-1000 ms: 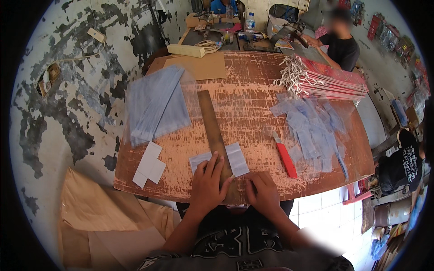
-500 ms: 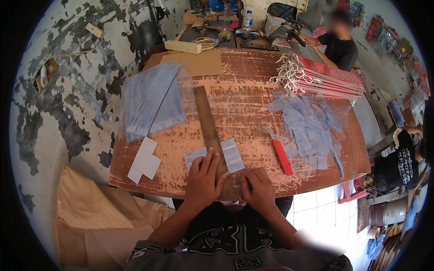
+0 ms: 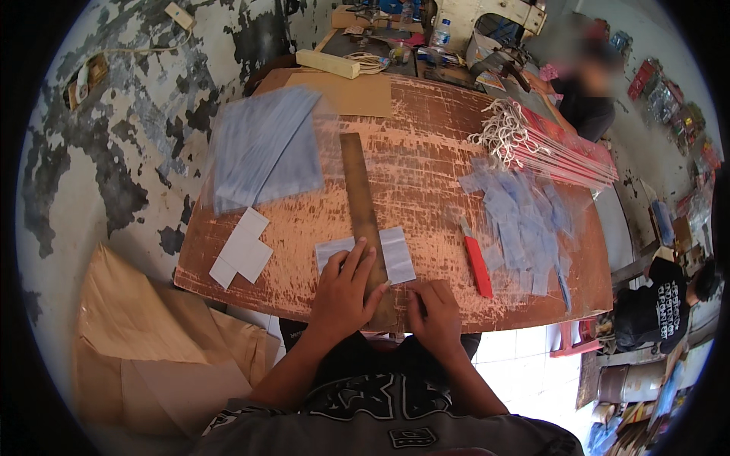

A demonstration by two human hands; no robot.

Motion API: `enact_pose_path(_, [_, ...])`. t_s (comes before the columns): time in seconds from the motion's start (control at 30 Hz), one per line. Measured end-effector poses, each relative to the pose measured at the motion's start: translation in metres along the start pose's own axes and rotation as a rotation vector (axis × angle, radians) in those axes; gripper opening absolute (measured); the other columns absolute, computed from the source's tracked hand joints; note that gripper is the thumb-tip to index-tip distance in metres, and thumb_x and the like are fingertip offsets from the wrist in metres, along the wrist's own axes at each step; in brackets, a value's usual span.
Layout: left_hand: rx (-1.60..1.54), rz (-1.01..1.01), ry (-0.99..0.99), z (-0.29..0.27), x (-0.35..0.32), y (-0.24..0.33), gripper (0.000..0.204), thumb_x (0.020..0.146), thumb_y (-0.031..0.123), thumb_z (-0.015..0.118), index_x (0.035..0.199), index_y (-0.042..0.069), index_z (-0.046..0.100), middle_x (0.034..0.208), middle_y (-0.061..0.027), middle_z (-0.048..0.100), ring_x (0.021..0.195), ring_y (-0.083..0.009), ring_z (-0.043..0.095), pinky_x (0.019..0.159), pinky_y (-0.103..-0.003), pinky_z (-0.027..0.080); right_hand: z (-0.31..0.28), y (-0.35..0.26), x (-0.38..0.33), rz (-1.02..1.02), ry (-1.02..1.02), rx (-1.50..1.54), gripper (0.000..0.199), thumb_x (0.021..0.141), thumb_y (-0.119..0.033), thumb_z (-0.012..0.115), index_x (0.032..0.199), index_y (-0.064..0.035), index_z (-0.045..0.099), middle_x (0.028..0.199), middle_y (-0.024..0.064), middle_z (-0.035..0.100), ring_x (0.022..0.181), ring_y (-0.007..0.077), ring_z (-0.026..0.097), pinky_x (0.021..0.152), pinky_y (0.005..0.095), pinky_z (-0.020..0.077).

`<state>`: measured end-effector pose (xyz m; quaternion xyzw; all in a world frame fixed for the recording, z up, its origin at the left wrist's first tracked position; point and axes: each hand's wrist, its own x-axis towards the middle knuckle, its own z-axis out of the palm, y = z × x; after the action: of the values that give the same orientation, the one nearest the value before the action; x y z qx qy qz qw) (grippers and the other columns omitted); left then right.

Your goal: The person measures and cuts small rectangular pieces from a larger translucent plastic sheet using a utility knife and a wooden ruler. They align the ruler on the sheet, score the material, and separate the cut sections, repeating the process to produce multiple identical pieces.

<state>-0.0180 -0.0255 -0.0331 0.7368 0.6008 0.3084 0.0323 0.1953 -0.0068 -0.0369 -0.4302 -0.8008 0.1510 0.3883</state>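
A long, worn brown ruler (image 3: 357, 182) stretches from mid-table to the near edge, lying over a small pale blue-grey plastic sheet (image 3: 399, 256). The sheet shows on both sides of it. My left hand (image 3: 341, 292) rests flat with fingers spread, pressing on the ruler and the sheet's left part. Just right of the ruler's near end, my right hand (image 3: 436, 313) sits at the table edge with its fingers curled in; what they may hold is hidden. A red-handled cutter knife (image 3: 477, 266) lies to the right of that hand.
A white L-shaped card (image 3: 242, 249) and large clear bluish plastic sheets (image 3: 262, 148) lie on the left. To the right are loose cut plastic pieces (image 3: 521, 228) and a stack of red items with white cords (image 3: 559, 152). Another person (image 3: 589, 99) sits at the far right.
The whole view has shifted and tilted slightly. Both hands, the ruler and the sheet keep about the same places relative to one another.
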Motion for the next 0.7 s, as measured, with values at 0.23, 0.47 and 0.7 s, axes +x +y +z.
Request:
enact_pose_path(0.23, [-0.011,-0.015,0.011,0.0025,-0.0021,-0.0049,0.065,0.099,0.037,0.074,0.15,-0.001,0.06,0.163,-0.0174,0.051,0.134,-0.0393,0.052,0.114,-0.05,0.046,0.0033,-0.0025,0.0003,-0.003,-0.013,-0.032,0.015,0.095,0.0,0.071,0.109,-0.0012,0.072,0.095,0.0158,0.067,0.087,0.0359,0.066,0.077,0.0445,0.0531])
enact_pose_path(0.47, [-0.071,-0.014,0.025,0.0028,-0.0031,-0.0051,0.065,0.1,0.038,0.074,0.148,-0.003,0.06,0.163,-0.0179,0.051,0.132,-0.0402,0.052,0.113,-0.05,0.047,0.0024,-0.0049,0.0018,-0.016,-0.014,-0.042,0.016,0.096,0.001,0.069,0.111,-0.0012,0.073,0.094,0.0162,0.066,0.086,0.0349,0.065,0.076,0.0433,0.0526])
enact_pose_path(0.7, [-0.061,-0.001,0.042,0.0017,-0.0025,-0.0059,0.063,0.1,0.037,0.073,0.148,-0.003,0.06,0.162,-0.0186,0.051,0.131,-0.0396,0.053,0.113,-0.05,0.047,0.0021,-0.0089,0.0017,0.037,-0.017,-0.047,0.016,0.094,0.001,0.071,0.11,-0.0005,0.072,0.093,0.0172,0.065,0.087,0.0373,0.063,0.077,0.0467,0.0515])
